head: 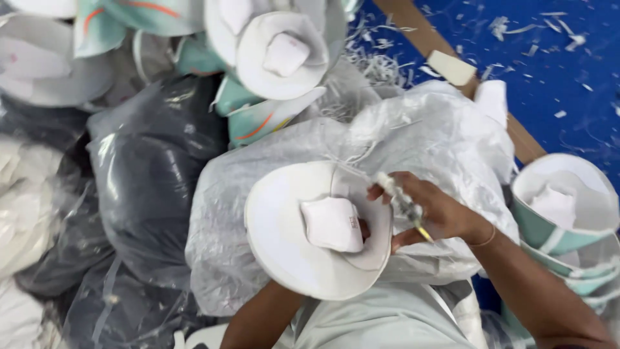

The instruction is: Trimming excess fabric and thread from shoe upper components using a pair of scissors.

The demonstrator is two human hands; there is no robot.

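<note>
A white wide-brimmed hat (278, 239) lies upside down over my lap, its inside facing up. A white padded patch (332, 223) sits in its crown. My left forearm (258, 320) runs up under the brim; the left hand is hidden beneath the hat and carries it. My right hand (442, 210) rests at the hat's right edge, closed on a thin tool (403, 203) with a clear handle and a yellow tip. The tool lies across the brim's rim.
Dark and clear plastic bags (148, 174) are piled at the left. A white woven sack (439, 136) lies under the hat. Stacks of teal-and-white hats stand at the right (562, 220) and at the top (281, 58). A blue floor (568, 97) carries white shreds and a wooden strip (413, 29).
</note>
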